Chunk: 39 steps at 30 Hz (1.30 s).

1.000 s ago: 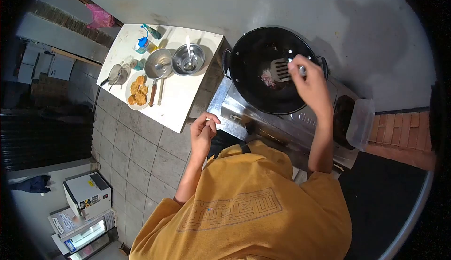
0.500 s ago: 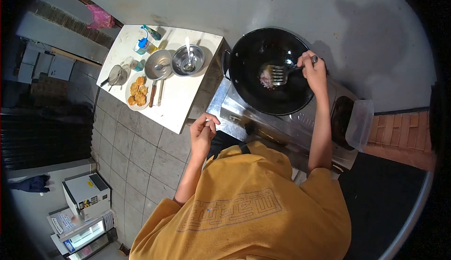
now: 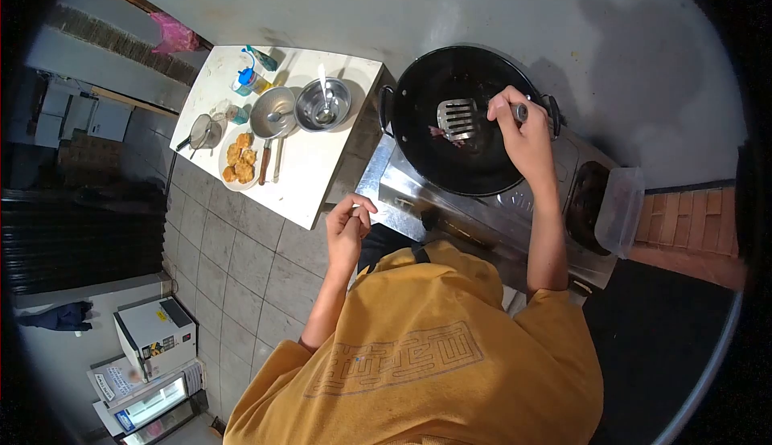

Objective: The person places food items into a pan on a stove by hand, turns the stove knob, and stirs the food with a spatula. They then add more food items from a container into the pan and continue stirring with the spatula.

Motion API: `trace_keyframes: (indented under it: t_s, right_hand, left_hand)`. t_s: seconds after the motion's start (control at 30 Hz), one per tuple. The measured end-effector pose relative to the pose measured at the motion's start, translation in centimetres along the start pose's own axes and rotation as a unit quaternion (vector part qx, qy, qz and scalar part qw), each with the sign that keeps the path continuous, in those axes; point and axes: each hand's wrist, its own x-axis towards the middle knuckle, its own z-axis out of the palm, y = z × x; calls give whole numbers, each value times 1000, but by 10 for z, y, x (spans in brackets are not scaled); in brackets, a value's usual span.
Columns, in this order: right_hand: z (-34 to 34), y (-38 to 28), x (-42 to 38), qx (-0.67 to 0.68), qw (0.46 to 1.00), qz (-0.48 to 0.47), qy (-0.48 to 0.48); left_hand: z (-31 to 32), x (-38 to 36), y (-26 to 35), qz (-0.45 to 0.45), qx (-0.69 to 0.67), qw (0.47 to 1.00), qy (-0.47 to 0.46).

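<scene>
My right hand (image 3: 523, 127) is closed round the handle of a slotted metal spatula (image 3: 457, 118), its head low inside a black two-handled wok (image 3: 434, 159). Small purplish bits of food, perhaps chopped onion, (image 3: 437, 132) lie against the spatula's edge, partly hidden beneath it. The wok sits on a steel gas stove (image 3: 474, 224). Away from the wok, my left hand (image 3: 349, 224) hovers in front of my body near the corner of the white table, fingers curled in and nothing visible in them.
On the white table (image 3: 301, 192) to the left stand a plate of golden fried pieces (image 3: 240, 159), a saucepan (image 3: 272, 115), a steel bowl with a spoon (image 3: 322, 106), a strainer (image 3: 204, 132) and bottles. A clear plastic container (image 3: 621, 212) is at the stove's right end.
The spatula has turned so its slotted head lies flatter and has shifted slightly left over the food. My right hand has rotated and moved slightly toward me. My left hand stays put.
</scene>
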Motion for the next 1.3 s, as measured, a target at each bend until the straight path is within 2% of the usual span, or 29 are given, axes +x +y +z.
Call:
trace_keyframes:
  t_s: [0.2,0.33,0.53,0.63,0.7,0.77,0.83,0.93,1.1,1.3]
  right_hand:
    - [-9,2,2,-10,1000,-9,-4]
    - [-22,19,9,-64,997,21,41]
    - [-34,50,17,-114,988,96,37]
    - [-27,79,16,-73,993,80,42]
    - [-20,89,15,22,990,137,37]
    - [-11,90,13,32,990,131,40]
    - [0,73,12,39,990,136,24]
    - [12,47,13,-11,999,52,12]
    - [10,9,18,-10,1000,28,8]
    - [-2,2,17,-41,999,21,9]
  left_hand:
    - [0,-1,-1,-1,7,1000,-14]
    - [-3,-3,-1,-10,19,1000,-3]
    - [-3,-3,-2,-6,12,1000,-3]
    - [-1,-2,-1,-9,10,1000,-6]
    - [0,-1,-1,-13,4,1000,-10]
    - [2,-1,0,-10,1,1000,-17]
    - [3,-1,1,-7,0,1000,-23]
    - [3,0,3,-4,10,1000,-19]
    - [1,-1,6,-2,19,1000,-12]
    - [0,-1,0,1,14,1000,-14]
